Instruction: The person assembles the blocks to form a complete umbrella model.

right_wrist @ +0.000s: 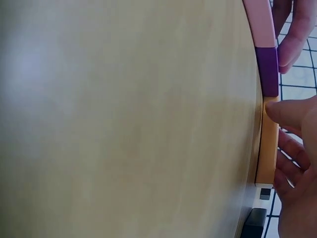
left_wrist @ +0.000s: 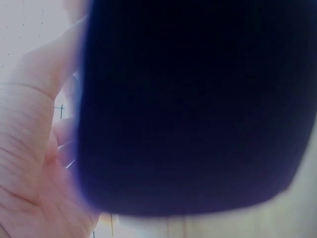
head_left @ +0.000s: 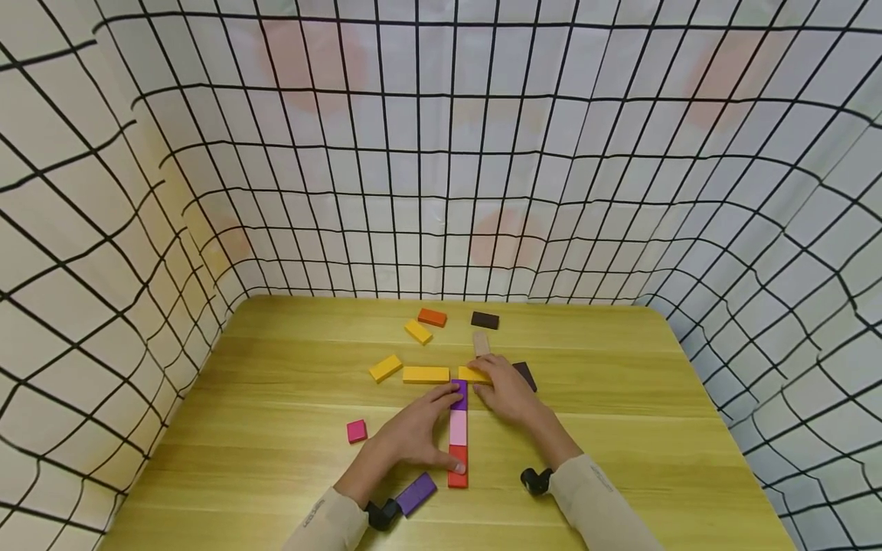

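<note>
A column of purple (head_left: 459,405), pink (head_left: 458,428) and red (head_left: 458,480) blocks lies in line on the wooden table. Alongside it, my left hand (head_left: 412,434) spreads over the column, fingertips touching the purple block and thumb resting on the red one. My right hand (head_left: 511,392) pinches a yellow block (right_wrist: 268,144) at the column's far end, its thumb on one side and fingers on the other. To the left of that end lies a long yellow block (head_left: 426,375). A dark shape covers most of the left wrist view.
Loose around the table lie an orange block (head_left: 432,317), two yellow blocks (head_left: 418,331), two dark blocks (head_left: 485,321), a beige block (head_left: 481,343), a magenta block (head_left: 356,431) and a purple block (head_left: 416,494) near my left wrist. Black mesh (head_left: 451,153) walls the back and sides.
</note>
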A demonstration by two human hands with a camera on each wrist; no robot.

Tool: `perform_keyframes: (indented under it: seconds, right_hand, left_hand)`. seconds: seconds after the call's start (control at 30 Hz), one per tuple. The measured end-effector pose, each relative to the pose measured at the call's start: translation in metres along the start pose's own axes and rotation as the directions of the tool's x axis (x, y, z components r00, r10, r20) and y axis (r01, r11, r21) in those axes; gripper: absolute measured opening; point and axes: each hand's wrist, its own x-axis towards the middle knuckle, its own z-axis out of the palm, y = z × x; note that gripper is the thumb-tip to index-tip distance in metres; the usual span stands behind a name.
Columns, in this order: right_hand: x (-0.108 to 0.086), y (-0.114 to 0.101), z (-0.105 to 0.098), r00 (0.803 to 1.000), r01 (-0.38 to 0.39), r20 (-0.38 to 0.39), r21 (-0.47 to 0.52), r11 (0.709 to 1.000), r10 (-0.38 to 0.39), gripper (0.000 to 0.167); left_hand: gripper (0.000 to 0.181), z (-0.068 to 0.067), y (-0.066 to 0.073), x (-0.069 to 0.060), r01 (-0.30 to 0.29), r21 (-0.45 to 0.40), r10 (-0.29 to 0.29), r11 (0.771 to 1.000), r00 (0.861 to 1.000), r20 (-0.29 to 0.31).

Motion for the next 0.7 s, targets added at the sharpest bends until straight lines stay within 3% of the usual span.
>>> perform_keyframes:
  seconds: [0.3, 0.7]
  right_hand:
    - [-0.013, -0.001, -0.006, 0.997, 0.073, 0.036, -0.009, 0.997, -0.073, 0.051]
    - [-0.035, -0.012, -0.002, 0.98, 0.129, 0.163, -0.061, 0.99, -0.118, 0.092]
  left_hand:
    - [0.121, 0.002, -0.001, 0.001, -0.007, -0.007, 0.007, 1.0, 1.0, -0.008]
    - [0.119, 0.001, -0.001, 0.001, -0.037, -0.014, 0.036, 0.999, 0.999, -0.025]
